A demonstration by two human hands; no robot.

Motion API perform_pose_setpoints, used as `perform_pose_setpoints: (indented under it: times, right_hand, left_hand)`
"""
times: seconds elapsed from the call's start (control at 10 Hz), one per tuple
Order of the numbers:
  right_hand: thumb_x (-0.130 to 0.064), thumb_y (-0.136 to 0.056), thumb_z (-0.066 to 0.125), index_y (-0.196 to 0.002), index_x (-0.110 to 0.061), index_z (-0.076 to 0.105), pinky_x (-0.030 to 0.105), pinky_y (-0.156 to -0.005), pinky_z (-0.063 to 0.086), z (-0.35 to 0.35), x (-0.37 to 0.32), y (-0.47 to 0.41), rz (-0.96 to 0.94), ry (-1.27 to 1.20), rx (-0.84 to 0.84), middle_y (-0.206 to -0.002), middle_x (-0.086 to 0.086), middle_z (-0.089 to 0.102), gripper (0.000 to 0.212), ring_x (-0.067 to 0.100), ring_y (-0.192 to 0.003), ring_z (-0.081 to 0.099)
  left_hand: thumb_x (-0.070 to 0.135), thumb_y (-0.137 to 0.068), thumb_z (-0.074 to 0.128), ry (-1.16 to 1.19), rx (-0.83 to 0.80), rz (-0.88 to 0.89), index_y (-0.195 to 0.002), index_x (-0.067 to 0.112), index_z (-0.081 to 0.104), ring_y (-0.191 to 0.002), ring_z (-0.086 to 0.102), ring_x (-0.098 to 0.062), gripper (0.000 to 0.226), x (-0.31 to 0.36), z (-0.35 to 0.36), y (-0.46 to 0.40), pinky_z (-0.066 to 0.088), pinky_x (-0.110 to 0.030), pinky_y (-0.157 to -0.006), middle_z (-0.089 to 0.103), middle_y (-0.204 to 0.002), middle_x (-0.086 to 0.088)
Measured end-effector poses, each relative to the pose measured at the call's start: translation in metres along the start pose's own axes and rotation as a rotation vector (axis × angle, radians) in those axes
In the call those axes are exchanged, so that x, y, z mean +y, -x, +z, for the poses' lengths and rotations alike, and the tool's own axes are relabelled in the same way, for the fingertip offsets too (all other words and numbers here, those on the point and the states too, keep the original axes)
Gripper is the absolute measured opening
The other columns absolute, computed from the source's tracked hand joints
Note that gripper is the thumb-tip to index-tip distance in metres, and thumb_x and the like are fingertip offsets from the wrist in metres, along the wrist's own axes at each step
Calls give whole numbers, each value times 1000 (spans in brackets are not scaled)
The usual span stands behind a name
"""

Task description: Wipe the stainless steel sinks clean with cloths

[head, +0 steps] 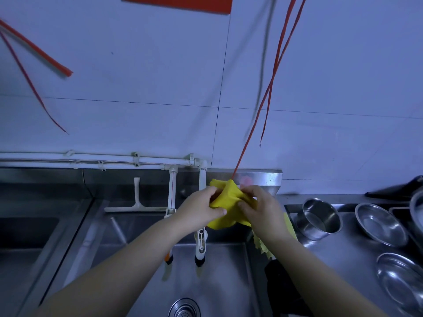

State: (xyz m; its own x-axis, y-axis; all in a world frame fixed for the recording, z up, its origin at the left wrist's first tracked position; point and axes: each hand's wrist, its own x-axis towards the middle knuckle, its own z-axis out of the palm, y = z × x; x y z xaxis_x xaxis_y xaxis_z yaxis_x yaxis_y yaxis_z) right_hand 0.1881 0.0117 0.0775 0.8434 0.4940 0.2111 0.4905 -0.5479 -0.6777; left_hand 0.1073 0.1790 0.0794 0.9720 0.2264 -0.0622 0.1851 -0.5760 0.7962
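1. Both hands hold one yellow cloth (229, 202) up in the air, above the back edge of the middle sink (219, 275), just in front of the two white taps (201, 225).
2. Left hand (201, 209): grip clenched round the cloth's left part, thumb across the front. Right hand (261, 209): fingers curled into the cloth's right part. The cloth is bunched between them; looks like wringing or refolding, can't tell which.
3. The cloth touches no steel, so no wiping is under way in this frame.
4. Middle sink: the floor around the drain (184, 310) shows dull streaks. Too blurred to say whether that's water, residue or reflection, so I can't call it done.
5. Left sink (25, 239): dark, only partly in view, state unknown.
6. A second, paler cloth (288, 227) shows behind the right wrist at the right rim of the middle sink, mostly hidden.
7. Bench on the right carries a steel pot (320, 218) and steel bowls (380, 223). A white squeegee (137, 202) lies on the ledge behind the sinks.
8. Judgement: early or mid task. Cloth prep in hand; wiping of the basins, rims and back ledge likely all left.
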Motion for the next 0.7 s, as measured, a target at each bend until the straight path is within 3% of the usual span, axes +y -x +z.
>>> perform_pose_setpoints:
  times: [0.2, 0.4, 0.5, 0.6, 0.7]
  right_hand:
    - [-16, -83, 69, -119, -17, 59, 23, -87, 37, -6, -5, 15, -43, 30, 39, -117, -5, 59, 37, 12, -111, 50]
    - [-8, -80, 67, -123, -16, 56, 26, -84, 40, -12, -13, 38, -49, 147, 14, -118, 1, 57, 45, 19, -110, 52]
    - [-7, -77, 69, -122, -12, 57, 26, -78, 36, -9, -14, 54, -61, 212, 27, -115, 7, 59, 47, 26, -105, 55]
    - [-13, -80, 67, -125, -14, 56, 31, -83, 42, -4, -22, 72, -14, 251, -25, -121, 5, 57, 47, 25, -108, 54]
    - [-21, -84, 61, -122, -21, 54, 30, -76, 45, 5, -35, 87, 36, 366, -141, -114, -2, 59, 39, 22, -104, 56]
  left_hand:
    - [26, -82, 66, 156, -92, -44, -123, 18, 54, -102, 62, -17, 44, 2, -3, 12, 50, -44, -92, 64, -113, -1]
    - [24, -87, 63, 96, -67, -43, -137, 16, 44, -121, 50, -14, 54, -6, -16, 33, 40, -25, -97, 53, -134, -4]
    - [22, -88, 62, 65, -56, -48, -130, 18, 51, -110, 54, -9, 44, -12, -26, 49, 42, -22, -91, 57, -128, -2]
    - [22, -88, 60, 29, -59, -43, -124, 21, 55, -105, 57, -6, 36, -20, -35, 71, 47, -27, -94, 60, -121, 4]
    - [25, -87, 59, -92, -52, -47, -123, 22, 56, -103, 57, -5, 36, -25, -43, 94, 47, -27, -94, 60, -118, 8]
